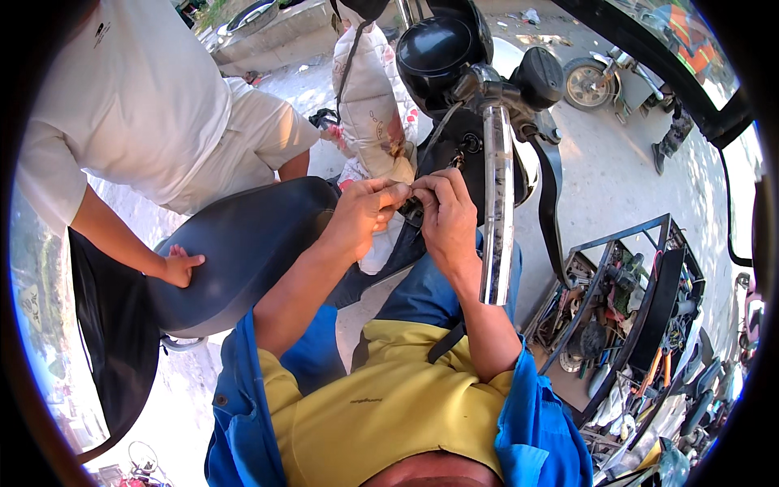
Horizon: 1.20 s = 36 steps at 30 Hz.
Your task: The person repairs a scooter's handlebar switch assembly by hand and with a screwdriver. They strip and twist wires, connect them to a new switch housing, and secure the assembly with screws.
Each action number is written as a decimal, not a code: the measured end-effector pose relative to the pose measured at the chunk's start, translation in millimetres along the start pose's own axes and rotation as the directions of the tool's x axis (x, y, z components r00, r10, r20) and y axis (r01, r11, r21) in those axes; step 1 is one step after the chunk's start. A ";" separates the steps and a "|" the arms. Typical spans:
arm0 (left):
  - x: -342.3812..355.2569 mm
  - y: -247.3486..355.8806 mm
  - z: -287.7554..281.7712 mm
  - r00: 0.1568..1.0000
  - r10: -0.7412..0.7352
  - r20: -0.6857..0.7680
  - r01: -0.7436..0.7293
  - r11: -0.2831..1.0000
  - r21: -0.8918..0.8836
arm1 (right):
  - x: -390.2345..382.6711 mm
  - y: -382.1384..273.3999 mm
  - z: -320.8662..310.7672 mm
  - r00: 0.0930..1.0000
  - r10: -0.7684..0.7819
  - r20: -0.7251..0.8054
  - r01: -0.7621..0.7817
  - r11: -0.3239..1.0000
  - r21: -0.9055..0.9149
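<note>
Both of my hands meet over the front of a scooter, between its black seat [243,252] and its handlebar grip [497,203]. My left hand [365,215] is closed in a pinch, thumb against fingers. Fingertip to fingertip with it, my right hand [448,215] is pinched too. Whatever they hold is too small to make out. Just right of my right hand runs the silver grip. Behind it sit the black front panel [462,144] and a round black mirror or lamp housing [434,50]. A quilted, flower-patterned cover [369,105] hangs beyond my fingers.
At left a person in a white shirt [154,89] rests a hand [180,266] on the seat. A metal rack [621,223] packed with tools and parts stands at right. Farther back are another motorbike's wheel [587,84] and a person's leg [673,138].
</note>
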<state>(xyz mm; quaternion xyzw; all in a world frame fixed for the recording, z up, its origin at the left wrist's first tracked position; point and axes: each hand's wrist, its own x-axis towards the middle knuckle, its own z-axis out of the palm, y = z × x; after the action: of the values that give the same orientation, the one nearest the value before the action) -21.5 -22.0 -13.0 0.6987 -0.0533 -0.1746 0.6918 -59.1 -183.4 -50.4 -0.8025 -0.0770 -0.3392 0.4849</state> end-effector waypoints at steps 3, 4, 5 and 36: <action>-1.8 4.0 -7.6 0.982 0.187 -0.006 -0.179 0.950 0.256 | 3.8 -7.6 -4.3 0.998 0.061 0.026 -0.062 0.995 0.083; -1.9 1.1 -13.0 0.926 0.377 0.027 -0.350 0.830 0.434 | 2.6 -9.9 -3.9 0.993 0.108 0.050 -0.113 0.988 0.108; -1.8 -1.8 -17.8 0.835 0.542 0.095 -0.487 0.647 0.586 | 3.6 -10.1 -4.5 0.994 0.099 0.047 -0.103 0.989 0.108; 12.4 -4.8 -22.8 0.540 0.790 0.291 -0.665 0.189 0.723 | 3.0 -2.7 -4.0 0.999 0.023 0.047 -0.027 0.995 0.093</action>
<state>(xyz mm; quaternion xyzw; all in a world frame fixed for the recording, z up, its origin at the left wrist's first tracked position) -3.4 -4.1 -20.2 0.8181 -0.3955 0.2679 0.3202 -60.0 -186.0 -45.3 -0.7873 -0.0937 -0.3108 0.5241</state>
